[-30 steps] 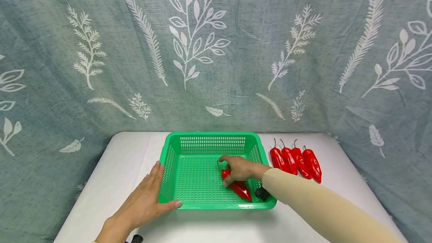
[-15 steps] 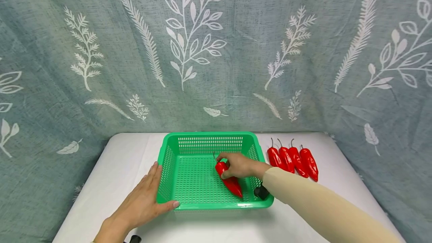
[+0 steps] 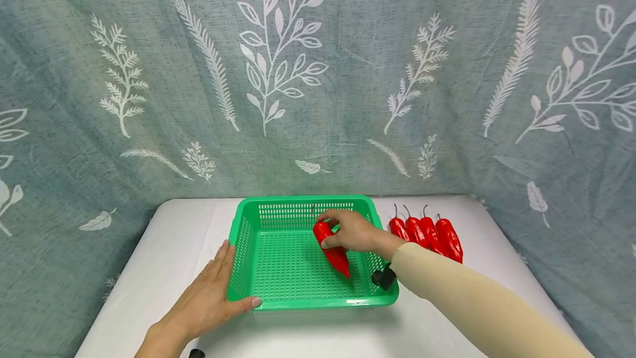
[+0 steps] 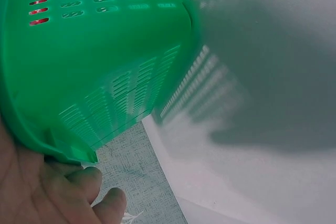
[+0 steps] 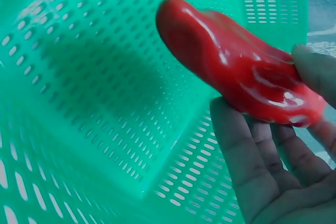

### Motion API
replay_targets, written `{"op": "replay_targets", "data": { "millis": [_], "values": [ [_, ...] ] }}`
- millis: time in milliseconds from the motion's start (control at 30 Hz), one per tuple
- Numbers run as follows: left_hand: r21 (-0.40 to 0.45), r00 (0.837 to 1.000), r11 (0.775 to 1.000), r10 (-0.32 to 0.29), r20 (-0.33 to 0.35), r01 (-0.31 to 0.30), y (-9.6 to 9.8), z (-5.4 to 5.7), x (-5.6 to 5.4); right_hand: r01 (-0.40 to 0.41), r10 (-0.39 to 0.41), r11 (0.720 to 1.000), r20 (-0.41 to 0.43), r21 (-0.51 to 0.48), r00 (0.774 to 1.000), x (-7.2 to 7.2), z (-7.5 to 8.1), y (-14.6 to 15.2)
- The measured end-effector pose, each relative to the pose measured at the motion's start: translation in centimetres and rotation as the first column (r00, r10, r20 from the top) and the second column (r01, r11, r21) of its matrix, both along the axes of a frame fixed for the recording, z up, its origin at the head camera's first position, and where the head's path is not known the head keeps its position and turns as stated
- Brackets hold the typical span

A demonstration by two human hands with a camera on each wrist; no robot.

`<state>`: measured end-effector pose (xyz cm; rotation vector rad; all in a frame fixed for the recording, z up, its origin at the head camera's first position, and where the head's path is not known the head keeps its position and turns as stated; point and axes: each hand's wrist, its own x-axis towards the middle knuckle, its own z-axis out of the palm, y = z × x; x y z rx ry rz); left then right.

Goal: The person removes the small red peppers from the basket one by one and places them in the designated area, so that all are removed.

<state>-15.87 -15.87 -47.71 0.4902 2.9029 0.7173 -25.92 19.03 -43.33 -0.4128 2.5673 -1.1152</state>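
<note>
A glossy red chili pepper [image 3: 335, 258] is in my right hand [image 3: 355, 231], raised over the floor of a green plastic basket [image 3: 318, 305]. The thumb and fingers grip it near the stem end, and its pointed tip slants down toward the front. In the right wrist view the same red pepper [image 5: 231, 61] hangs over the perforated basket floor, where a shadow falls. My left hand [image 3: 203, 294] rests against the basket's front left corner, fingers straight along the left side and thumb on the front rim. From the left wrist, its fingertips [image 4: 111, 205] show just past the green rim.
Several red peppers [image 3: 449, 239] lie side by side to the right of the basket, stems pointing away; my right forearm partly covers them. The white table [image 3: 189, 225] extends on both sides. A patterned grey-green cloth [image 3: 348, 164] hangs behind it.
My right hand has lifted the pepper from low in the basket, moving it up and away from the front rim. The left hand stays at its corner; the head view shifts slightly.
</note>
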Motion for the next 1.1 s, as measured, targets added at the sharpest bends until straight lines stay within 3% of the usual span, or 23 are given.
{"op": "replay_targets", "data": {
  "millis": [133, 433, 600, 800, 1100],
  "values": [
    [0.003, 1.0, 1.0, -0.002, -0.013, 0.002, 0.0, -0.1, 0.1, 0.028, -0.028, 0.999, -0.015, -0.016, 1.0, 0.3, 0.7, 0.3],
    [-0.002, 0.998, 1.0, -0.018, -0.065, 0.018, 0.1, -0.3, 0.5, 0.071, -0.068, 0.985, 0.028, -0.159, 0.997, 1.1, 2.2, 1.8],
    [0.005, 0.996, 1.0, -0.024, -0.087, 0.025, 0.3, -0.3, 0.4, 0.124, -0.123, 0.98, 0.018, -0.154, 0.992, 1.2, 3.0, 3.1],
    [-0.003, 0.996, 1.0, -0.022, -0.084, 0.022, 0.1, -0.3, 0.5, 0.151, -0.153, 0.975, 0.004, -0.163, 0.988, 1.2, 2.6, 4.8],
    [-0.029, 0.99, 0.999, -0.036, -0.137, 0.032, 0.3, -0.1, 0.3, 0.215, -0.219, 0.963, -0.01, -0.161, 0.976, 2.0, 3.0, 7.9]
  ]
}}
